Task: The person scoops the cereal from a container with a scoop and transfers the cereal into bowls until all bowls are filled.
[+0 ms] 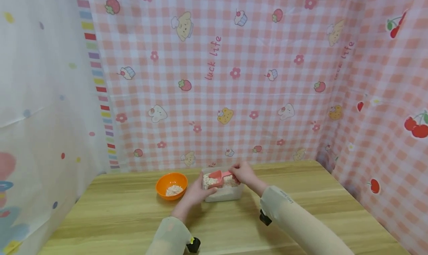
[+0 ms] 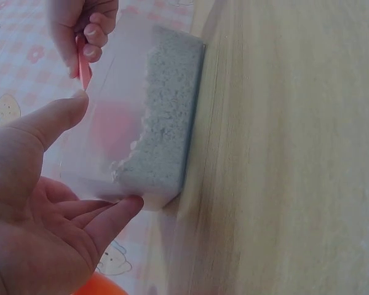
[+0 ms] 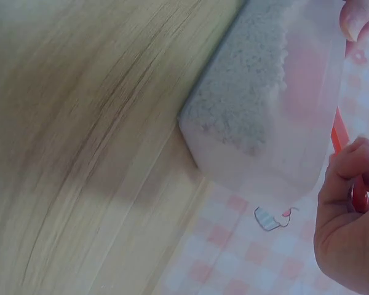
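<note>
A translucent plastic container [image 1: 223, 195] of pale oat flakes [image 2: 172, 104] stands on the table. My left hand [image 1: 197, 191] holds its left end, the thumb at the front rim and the fingers against the end wall. My right hand [image 1: 245, 174] grips the handle of a red scoop [image 1: 217, 176] above the container's right side. The scoop's bowl is inside the container, over the flakes at the left, and shows as a pink blur through the wall in both wrist views. Left of the left hand sits an orange bowl [image 1: 162, 182] with a small heap of flakes [image 1: 174, 190].
Everything stands near the back edge of a wood-grain table [image 1: 227, 229]. Right behind it hangs a pink checked curtain [image 1: 214, 99], with more printed cloth at the left and right sides.
</note>
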Demonstrator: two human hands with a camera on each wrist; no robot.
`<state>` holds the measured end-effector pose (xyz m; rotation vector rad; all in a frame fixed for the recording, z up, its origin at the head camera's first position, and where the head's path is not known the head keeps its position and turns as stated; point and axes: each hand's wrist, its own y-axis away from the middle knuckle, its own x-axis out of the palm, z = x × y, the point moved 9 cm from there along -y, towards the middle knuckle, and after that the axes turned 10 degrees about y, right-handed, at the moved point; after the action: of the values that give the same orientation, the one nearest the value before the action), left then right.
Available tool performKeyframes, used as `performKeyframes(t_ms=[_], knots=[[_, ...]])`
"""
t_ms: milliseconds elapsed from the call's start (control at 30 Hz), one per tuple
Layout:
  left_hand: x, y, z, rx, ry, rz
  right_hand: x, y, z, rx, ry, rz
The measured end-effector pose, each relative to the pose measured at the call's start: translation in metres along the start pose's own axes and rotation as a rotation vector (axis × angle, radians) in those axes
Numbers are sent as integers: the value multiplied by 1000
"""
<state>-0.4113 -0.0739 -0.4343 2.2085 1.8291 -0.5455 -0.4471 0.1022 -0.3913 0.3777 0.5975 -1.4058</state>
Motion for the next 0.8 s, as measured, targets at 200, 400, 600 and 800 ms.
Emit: performKeyframes(t_ms=[200, 400, 600, 800], knots=[[1, 0, 0, -7, -5, -2, 1, 1, 7, -53, 51, 0], [0, -1, 3, -6, -10, -6, 6, 1, 6, -89, 63, 67], [-1, 1, 5, -7, -23, -12, 11, 1, -6, -47, -4, 137], [0, -1, 2, 0, -2, 0, 6, 0, -20, 46, -131, 156]])
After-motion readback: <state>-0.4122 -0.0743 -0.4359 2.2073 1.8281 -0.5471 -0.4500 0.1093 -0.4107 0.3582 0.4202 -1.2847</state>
